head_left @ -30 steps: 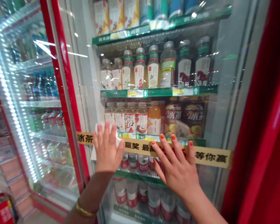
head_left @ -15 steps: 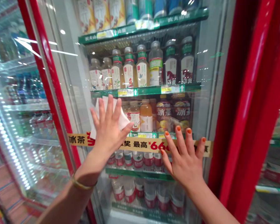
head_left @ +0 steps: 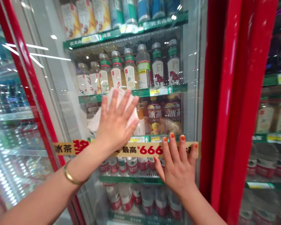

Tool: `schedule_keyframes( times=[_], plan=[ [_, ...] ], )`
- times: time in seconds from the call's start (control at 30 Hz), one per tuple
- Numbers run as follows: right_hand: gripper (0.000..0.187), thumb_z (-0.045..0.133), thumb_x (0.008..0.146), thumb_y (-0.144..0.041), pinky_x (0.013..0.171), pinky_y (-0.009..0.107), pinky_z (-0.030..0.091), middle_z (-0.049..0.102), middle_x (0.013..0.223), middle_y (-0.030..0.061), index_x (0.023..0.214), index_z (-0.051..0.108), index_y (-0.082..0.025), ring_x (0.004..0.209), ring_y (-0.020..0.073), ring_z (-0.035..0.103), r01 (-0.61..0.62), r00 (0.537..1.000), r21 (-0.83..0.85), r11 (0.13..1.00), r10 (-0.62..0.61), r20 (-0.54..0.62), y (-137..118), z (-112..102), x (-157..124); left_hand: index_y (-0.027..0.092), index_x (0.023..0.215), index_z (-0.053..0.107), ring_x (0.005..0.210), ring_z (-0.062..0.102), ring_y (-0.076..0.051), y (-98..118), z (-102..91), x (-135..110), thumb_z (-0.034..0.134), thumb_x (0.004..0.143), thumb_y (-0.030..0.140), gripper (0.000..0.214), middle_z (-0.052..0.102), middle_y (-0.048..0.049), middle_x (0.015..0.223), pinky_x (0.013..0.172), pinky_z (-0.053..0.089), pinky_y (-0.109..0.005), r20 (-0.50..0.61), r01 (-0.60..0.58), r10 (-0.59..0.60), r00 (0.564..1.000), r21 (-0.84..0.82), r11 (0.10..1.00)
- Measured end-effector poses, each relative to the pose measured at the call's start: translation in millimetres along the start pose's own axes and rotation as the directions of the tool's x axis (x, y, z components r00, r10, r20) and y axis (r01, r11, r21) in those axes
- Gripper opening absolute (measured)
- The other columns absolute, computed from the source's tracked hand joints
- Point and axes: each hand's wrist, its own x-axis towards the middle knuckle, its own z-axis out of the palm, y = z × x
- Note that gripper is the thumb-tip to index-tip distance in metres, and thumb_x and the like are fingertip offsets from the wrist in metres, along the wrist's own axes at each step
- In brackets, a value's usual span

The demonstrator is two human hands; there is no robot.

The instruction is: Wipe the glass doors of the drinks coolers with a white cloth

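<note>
Head view: left hand (head_left: 115,120) covers most of the white cloth (head_left: 95,120), fingers spread, pressing it flat to the glass fridge door (head_left: 61,93). Right hand (head_left: 178,165), fingers spread too, lies flat over the yellow banner sticker (head_left: 135,149), hiding its right end.

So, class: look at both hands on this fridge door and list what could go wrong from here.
1. The left hand presses a white cloth flat on the glass door with open fingers; the loose corner may slip out and drop.
2. The right hand lies bare across the yellow sticker strip, so it may leave fresh prints or lift the strip's edge.
3. Both palms lean on the glass; hard pressure might shift the door.
</note>
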Motion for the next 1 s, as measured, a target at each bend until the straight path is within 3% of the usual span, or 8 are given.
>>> schedule_keyframes(
  times=[0.17,0.23,0.37,0.47,0.6,0.8,0.9,1.0],
  plan=[
    [0.096,0.062,0.104,-0.051,0.139,0.07,0.015,0.014,0.185,0.0166,0.179,0.017,-0.013,0.175,0.0395,0.009,-0.081,0.996,-0.004,0.997,0.081,0.047,1,-5,-5,0.029,0.176,0.028,0.176,0.004,-0.019,41,7.5,-28,0.055,0.107,0.055,0.078,0.039,0.0027,0.18,0.146,-0.004,-0.05,0.057,-0.38,0.382,0.923,-0.034,0.924],
    [0.093,0.06,0.105,-0.051,0.14,0.067,0.011,0.012,0.186,0.0147,0.179,0.016,-0.014,0.175,0.0373,0.006,-0.075,0.996,-0.014,0.997,0.076,0.051,0,-4,-7,0.029,0.179,0.018,0.176,0.007,-0.019,28,5.4,-28,0.054,0.107,0.056,0.085,0.043,0.0009,0.178,0.145,-0.007,-0.052,0.038,-0.315,0.316,0.948,-0.022,0.949],
    [0.101,0.062,0.102,-0.05,0.138,0.072,0.019,0.005,0.186,0.0207,0.178,0.01,-0.007,0.175,0.0411,0.004,-0.102,0.995,-0.021,0.995,0.103,0.01,0,0,-10,0.033,0.18,0.009,0.176,0.004,-0.03,18,4.1,18,0.054,0.107,0.058,0.089,0.026,-0.0031,0.185,0.14,-0.013,-0.065,-0.029,-0.071,0.069,0.997,-0.052,0.996],
    [0.11,0.068,0.098,-0.046,0.134,0.075,0.029,0.001,0.185,0.0279,0.176,0.006,0.002,0.174,0.046,0.005,-0.125,0.992,-0.006,0.992,0.125,-0.027,1,0,-13,0.035,0.178,0.021,0.175,0.01,-0.03,45,10.3,32,0.055,0.107,0.054,0.081,0.03,0.0005,0.183,0.141,-0.009,-0.064,0.012,-0.217,0.221,0.975,-0.127,0.968],
    [0.116,0.068,0.097,-0.048,0.133,0.078,0.028,-0.003,0.185,0.0289,0.176,-0.003,0.0,0.173,0.0477,0.006,-0.085,0.994,0.036,0.996,0.088,-0.066,3,-1,-15,0.044,0.171,0.037,0.168,0.036,-0.016,55,10.3,2,0.054,0.109,0.046,0.065,0.049,0.0116,0.172,0.144,-0.008,-0.042,0.168,-0.471,0.512,0.842,-0.232,0.851],
    [0.124,0.072,0.095,-0.055,0.135,0.079,0.02,-0.005,0.186,0.0257,0.176,-0.006,-0.004,0.173,0.0491,0.005,-0.076,0.996,0.056,0.996,0.079,-0.043,2,-3,-12,0.036,0.168,0.045,0.173,0.023,-0.03,33,0.5,22,0.054,0.106,0.059,0.067,0.043,0.0057,0.177,0.136,-0.019,-0.067,0.205,-0.096,0.129,0.97,-0.164,0.982],
    [0.12,0.071,0.096,-0.052,0.135,0.077,0.022,-0.003,0.186,0.0247,0.177,-0.005,-0.006,0.174,0.0462,0.007,-0.067,0.996,0.081,0.994,0.072,-0.055,5,-5,-14,0.042,0.17,0.04,0.172,0.027,-0.026,58,9.8,15,0.051,0.109,0.054,0.063,0.044,0.0095,0.176,0.136,-0.024,-0.06,0.214,-0.218,0.269,0.939,-0.236,0.947],
    [0.113,0.069,0.098,-0.051,0.138,0.073,0.017,-0.003,0.187,0.0207,0.179,0.001,-0.012,0.175,0.0414,0.006,-0.042,0.999,0.08,0.996,0.043,-0.021,12,-8,-20,0.055,0.17,0.032,0.166,0.039,-0.02,54,16.3,-39,0.052,0.109,0.054,0.064,0.051,0.015,0.171,0.139,-0.022,-0.049,0.257,-0.333,0.392,0.883,-0.245,0.91]
  ],
)
